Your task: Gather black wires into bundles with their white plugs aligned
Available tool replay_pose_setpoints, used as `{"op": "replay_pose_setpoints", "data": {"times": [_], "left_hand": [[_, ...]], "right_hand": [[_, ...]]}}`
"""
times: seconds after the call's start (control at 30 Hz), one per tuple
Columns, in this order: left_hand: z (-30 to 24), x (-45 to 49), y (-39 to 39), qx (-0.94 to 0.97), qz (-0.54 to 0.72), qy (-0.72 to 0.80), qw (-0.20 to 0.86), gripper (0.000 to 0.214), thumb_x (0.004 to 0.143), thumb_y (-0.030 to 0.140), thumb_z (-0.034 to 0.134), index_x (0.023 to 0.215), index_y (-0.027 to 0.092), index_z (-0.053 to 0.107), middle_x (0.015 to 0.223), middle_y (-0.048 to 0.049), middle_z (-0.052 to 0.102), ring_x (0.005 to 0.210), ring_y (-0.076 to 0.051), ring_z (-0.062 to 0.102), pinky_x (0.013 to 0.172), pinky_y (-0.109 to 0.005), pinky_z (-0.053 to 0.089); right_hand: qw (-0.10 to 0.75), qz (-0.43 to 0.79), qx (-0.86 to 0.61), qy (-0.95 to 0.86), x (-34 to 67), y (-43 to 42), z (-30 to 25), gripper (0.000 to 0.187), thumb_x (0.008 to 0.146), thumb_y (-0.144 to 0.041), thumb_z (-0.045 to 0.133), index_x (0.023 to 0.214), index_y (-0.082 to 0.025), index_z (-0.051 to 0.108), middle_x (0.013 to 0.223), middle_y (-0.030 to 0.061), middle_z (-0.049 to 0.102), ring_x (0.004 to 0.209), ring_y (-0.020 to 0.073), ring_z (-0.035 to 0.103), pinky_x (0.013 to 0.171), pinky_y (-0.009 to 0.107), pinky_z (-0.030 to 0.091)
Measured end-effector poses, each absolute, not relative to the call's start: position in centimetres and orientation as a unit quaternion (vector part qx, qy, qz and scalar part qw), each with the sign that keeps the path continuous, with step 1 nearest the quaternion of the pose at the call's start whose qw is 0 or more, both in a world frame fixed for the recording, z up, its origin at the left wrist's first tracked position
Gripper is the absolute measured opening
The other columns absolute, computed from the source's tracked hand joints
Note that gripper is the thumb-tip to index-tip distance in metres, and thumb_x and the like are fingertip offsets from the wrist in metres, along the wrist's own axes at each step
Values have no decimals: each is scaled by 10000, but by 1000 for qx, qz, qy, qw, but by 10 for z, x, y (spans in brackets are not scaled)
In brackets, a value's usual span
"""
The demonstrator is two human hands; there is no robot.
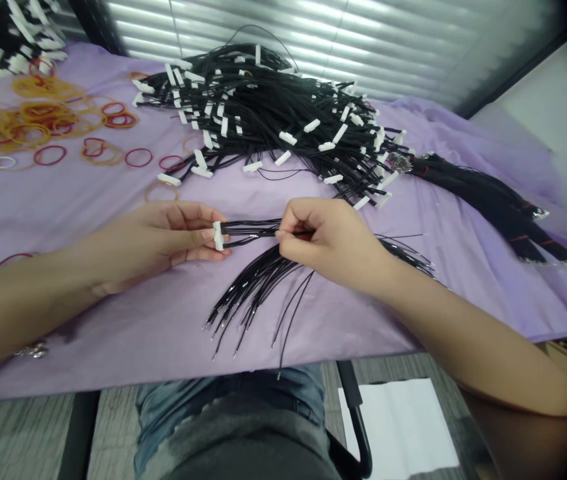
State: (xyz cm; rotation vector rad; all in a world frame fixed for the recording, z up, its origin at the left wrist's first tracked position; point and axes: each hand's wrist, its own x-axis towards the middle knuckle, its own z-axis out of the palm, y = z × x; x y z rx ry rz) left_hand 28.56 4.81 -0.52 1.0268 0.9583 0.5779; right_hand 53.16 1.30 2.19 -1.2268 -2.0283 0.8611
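Between the thumb and fingers of my left hand (178,235) is a white plug connector (218,236), held upright. Several black wires (251,227) run from it toward my right hand (331,240). The right thumb and index finger are pinched on a black wire near the others; its exact end is hidden by the fingers. Below, a loose bundle of black wires (253,283) with bare metal tips lies on the purple cloth, passing under my right hand and showing again on its right side.
At the back lies a large heap of black wires with white connectors (273,100). Rubber bands (43,123), orange and red, are scattered at the left. Tied black wire bundles (478,193) lie at the right. The purple cloth (128,347) ends at the table's front edge.
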Motion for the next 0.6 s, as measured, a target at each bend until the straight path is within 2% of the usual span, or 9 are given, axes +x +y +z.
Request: {"op": "replay_pose_setpoints", "data": {"times": [0.2, 0.43, 0.6], "left_hand": [[-2, 287, 47, 469, 260, 427, 729, 203, 761, 143, 775, 950, 132, 701, 853, -20, 723, 728, -101, 710, 691, -144, 586], [-1, 289, 46, 481, 252, 443, 713, 287, 700, 169, 801, 958, 130, 681, 834, -23, 734, 717, -106, 716, 662, -133, 579], [-1, 290, 46, 518, 247, 447, 686, 284, 690, 197, 783, 944, 139, 671, 811, -18, 736, 675, -95, 697, 581, -105, 542]], "right_hand": [[304, 335, -459, -765, 532, 13, 22, 74, 720, -148, 548, 649, -147, 530, 589, -43, 533, 548, 67, 426, 540, 219, 297], [285, 344, -465, -765, 528, 11, 20, 67, 732, -164, 550, 670, -142, 559, 599, -43, 550, 553, 69, 445, 550, 217, 302], [281, 340, -469, -766, 522, 9, 18, 87, 755, -163, 543, 680, -136, 579, 624, -39, 575, 574, 67, 468, 597, 219, 320]]}}
